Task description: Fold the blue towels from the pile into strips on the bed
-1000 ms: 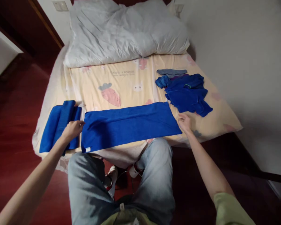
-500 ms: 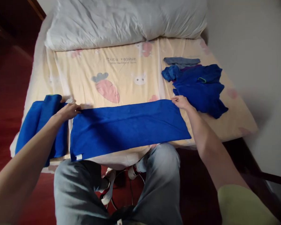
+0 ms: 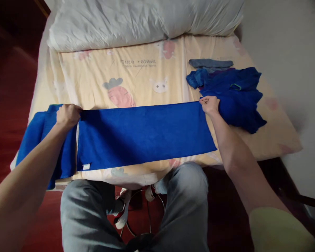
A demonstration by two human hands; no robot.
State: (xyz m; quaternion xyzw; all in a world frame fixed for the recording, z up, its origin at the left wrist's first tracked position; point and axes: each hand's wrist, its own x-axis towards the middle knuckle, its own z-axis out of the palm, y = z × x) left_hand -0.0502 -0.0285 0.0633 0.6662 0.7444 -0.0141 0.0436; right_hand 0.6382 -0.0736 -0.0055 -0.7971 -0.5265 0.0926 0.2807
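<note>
A long blue towel (image 3: pixel 147 134) stretches across the bed in front of me, with a small white tag at its near left corner. My left hand (image 3: pixel 69 114) is closed on the towel's far left corner. At the far right corner, my right hand (image 3: pixel 210 104) pinches the cloth between thumb and fingers. The far edge between both hands is pulled straight. Left of the towel lies a stack of folded blue cloth (image 3: pixel 31 136), partly covered by my left forearm. Just beyond my right hand is a crumpled heap of blue cloths (image 3: pixel 236 98).
The yellow printed bedsheet (image 3: pixel 94 70) covers the bed. A large grey-white bundle of bedding (image 3: pixel 147 21) lies along the far side. Behind the blue heap sits a flat grey-blue cloth (image 3: pixel 211 63). A wall (image 3: pixel 286 63) borders the right side; my knees are at the near edge.
Both hands have moved slightly farther away and apart, drawing the towel's far edge outward. The towel now looks flatter and tauter, with the crease along it gone.
</note>
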